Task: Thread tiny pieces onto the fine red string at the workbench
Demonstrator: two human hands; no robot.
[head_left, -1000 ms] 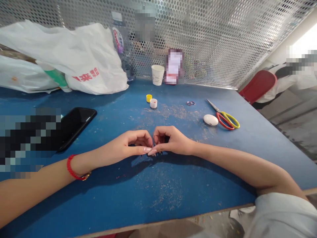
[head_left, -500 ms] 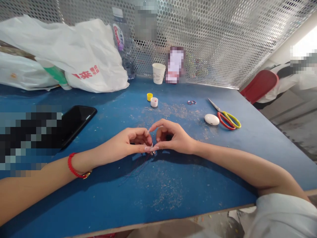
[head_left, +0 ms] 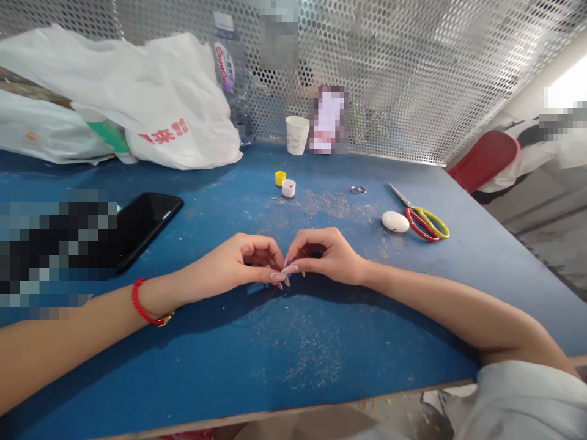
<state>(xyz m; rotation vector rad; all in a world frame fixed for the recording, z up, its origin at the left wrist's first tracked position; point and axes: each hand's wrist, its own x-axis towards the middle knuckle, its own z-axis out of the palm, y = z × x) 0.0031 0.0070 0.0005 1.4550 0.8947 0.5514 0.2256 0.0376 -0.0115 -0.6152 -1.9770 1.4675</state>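
Over the middle of the blue table, my left hand (head_left: pixel 250 261) pinches with thumb and fingers, a red braided bracelet (head_left: pixel 141 302) round its wrist. My right hand (head_left: pixel 323 255) meets it, thumb and index finger pressed together at the left fingertips. Thin dark red thread (head_left: pixel 270 297) hangs from the pinched fingertips of my left hand and trails down toward the table. What lies between the fingertips of both hands is too small and too covered to see in full.
Beyond my hands stand a yellow cap (head_left: pixel 280 178), a white cap (head_left: pixel 288 188) and a paper cup (head_left: pixel 297 135). Small cord loops (head_left: pixel 358 190), a white oval case (head_left: pixel 395 222) and scissors (head_left: pixel 419 217) lie right. A black phone (head_left: pixel 149 229) lies left, plastic bags (head_left: pixel 178 98) behind it.
My right index finger has come down from its raised position to the pinch at the left fingertips. The whole view has shifted slightly.
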